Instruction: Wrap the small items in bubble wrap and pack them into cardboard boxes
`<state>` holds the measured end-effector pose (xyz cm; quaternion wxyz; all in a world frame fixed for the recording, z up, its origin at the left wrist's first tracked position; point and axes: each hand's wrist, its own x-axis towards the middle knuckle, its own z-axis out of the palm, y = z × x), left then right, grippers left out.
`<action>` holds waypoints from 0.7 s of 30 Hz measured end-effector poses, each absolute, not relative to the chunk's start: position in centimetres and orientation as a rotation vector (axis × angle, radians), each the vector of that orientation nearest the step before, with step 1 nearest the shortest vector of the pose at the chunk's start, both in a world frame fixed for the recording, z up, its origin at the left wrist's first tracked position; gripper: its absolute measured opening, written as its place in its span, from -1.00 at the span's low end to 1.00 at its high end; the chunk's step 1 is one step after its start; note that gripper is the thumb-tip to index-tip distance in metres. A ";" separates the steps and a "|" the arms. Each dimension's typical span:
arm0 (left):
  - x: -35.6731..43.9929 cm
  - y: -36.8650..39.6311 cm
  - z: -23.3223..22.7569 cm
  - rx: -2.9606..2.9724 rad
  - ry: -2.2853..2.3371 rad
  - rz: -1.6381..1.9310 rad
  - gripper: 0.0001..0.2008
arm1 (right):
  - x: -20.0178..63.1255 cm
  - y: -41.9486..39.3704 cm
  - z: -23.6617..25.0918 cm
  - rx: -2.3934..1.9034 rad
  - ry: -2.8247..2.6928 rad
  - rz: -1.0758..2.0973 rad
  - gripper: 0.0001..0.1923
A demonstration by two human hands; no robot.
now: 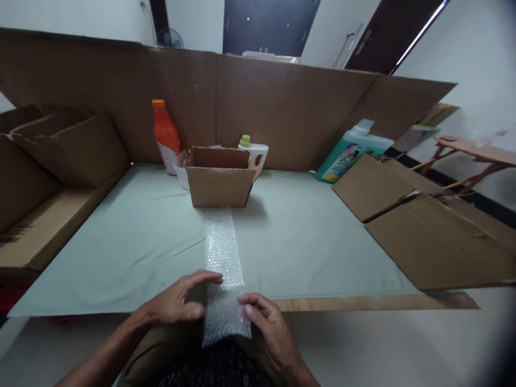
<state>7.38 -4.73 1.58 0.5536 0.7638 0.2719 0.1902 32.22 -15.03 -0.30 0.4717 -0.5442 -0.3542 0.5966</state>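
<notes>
A strip of bubble wrap runs down the middle of the frame, its far end at the foot of a small open cardboard box and its near end past the table's front edge at bottom centre. The left hand, lower left of centre, is open, thumb well apart from the fingers, with its fingertips over the strip's left edge (whether they press on it I cannot tell). The right hand, lower right of centre, is nearly closed, thumb and forefinger pinching the strip's right edge. Behind the box, toward the upper middle, stand an orange bottle on the left and a white bottle with a green cap, partly hidden by the box, on the right. A bottle of green liquid leans at upper right, beside cardboard flaps that fill the right side. Larger cardboard boxes sit at far left; a pale green cloth covers the table.
</notes>
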 end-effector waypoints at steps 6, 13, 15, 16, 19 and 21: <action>9.8 -6.4 -0.4 1.608 1.183 0.745 -0.38 | 30.3 -11.0 0.1 -1.108 -0.554 1.532 -0.54; 13.1 -2.3 -2.2 1.816 1.456 0.778 -0.44 | 31.5 -11.6 -1.6 -1.363 -1.045 1.068 -0.57; 13.1 -2.2 -2.3 1.855 1.503 0.736 -0.44 | 32.0 -11.9 -1.8 -1.422 -1.380 0.801 -0.71; 13.0 -2.2 -2.3 1.867 1.524 0.717 -0.44 | 32.1 -11.9 -1.9 -1.425 -1.532 0.669 -0.72; 13.0 -2.5 -2.2 1.910 1.572 0.665 -0.41 | 32.2 -11.2 -1.9 -1.390 -1.840 0.363 -0.60; 13.0 -2.7 -2.2 1.940 1.611 0.625 -0.40 | 32.1 -10.6 -2.1 -1.386 -1.963 0.254 -0.53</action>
